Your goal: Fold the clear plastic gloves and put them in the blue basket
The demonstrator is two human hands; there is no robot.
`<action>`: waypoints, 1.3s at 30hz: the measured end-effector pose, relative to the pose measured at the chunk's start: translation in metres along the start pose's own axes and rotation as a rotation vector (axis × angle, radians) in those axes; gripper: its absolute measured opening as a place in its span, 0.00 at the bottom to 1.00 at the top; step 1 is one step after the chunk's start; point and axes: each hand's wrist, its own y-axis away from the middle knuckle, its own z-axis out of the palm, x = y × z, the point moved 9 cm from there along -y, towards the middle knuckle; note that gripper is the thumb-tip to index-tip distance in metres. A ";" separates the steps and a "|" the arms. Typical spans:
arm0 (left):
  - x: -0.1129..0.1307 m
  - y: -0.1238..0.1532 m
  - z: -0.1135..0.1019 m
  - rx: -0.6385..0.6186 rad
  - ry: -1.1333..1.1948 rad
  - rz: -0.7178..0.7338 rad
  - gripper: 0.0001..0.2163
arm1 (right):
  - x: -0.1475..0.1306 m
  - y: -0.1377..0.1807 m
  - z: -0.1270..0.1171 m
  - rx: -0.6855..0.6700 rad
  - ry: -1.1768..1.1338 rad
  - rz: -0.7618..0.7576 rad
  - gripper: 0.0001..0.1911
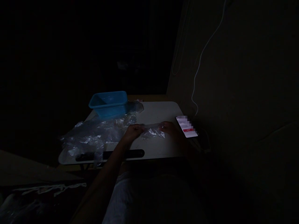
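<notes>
Between my two hands a clear plastic bag (153, 132) is stretched, low over the white table (161, 146). My left hand (134, 132) pinches its left end, and my right hand (169, 128) grips the right end. Dim light hides much of the fingers. To the left of my left hand lies a heap of crumpled clear plastic (93, 135), part of it hanging over the table's front edge. A blue plastic basin (109, 105) stands behind this heap; its inside is too dark to make out.
A phone (187, 127) with a lit screen lies at the table's right edge. A white cable (200, 59) hangs down the wall behind it. Along the front of the table runs a dark slot (134, 153). More plastic (25, 210) lies low at the left.
</notes>
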 end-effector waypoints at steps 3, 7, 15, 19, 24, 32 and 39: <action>-0.004 -0.004 0.007 -0.082 0.168 -0.019 0.13 | 0.002 -0.006 -0.006 0.023 -0.074 -0.001 0.13; -0.006 -0.006 0.012 -0.135 0.363 -0.094 0.19 | 0.006 -0.014 -0.005 -0.072 -0.152 0.040 0.15; -0.001 0.002 0.018 -0.196 0.305 -0.110 0.20 | -0.012 -0.028 0.027 -0.423 -0.089 0.143 0.18; 0.000 0.003 0.018 -0.195 0.103 -0.034 0.15 | -0.025 -0.036 0.048 -0.478 -0.039 0.138 0.21; 0.006 -0.001 0.005 -0.064 0.027 0.068 0.12 | -0.028 -0.035 0.047 -0.269 -0.204 0.113 0.16; 0.012 0.000 -0.010 0.091 0.019 0.084 0.12 | 0.002 -0.011 0.060 -0.146 -0.536 0.294 0.20; 0.013 0.000 -0.013 0.115 0.001 0.095 0.12 | -0.010 -0.012 0.063 -0.098 -0.147 0.148 0.14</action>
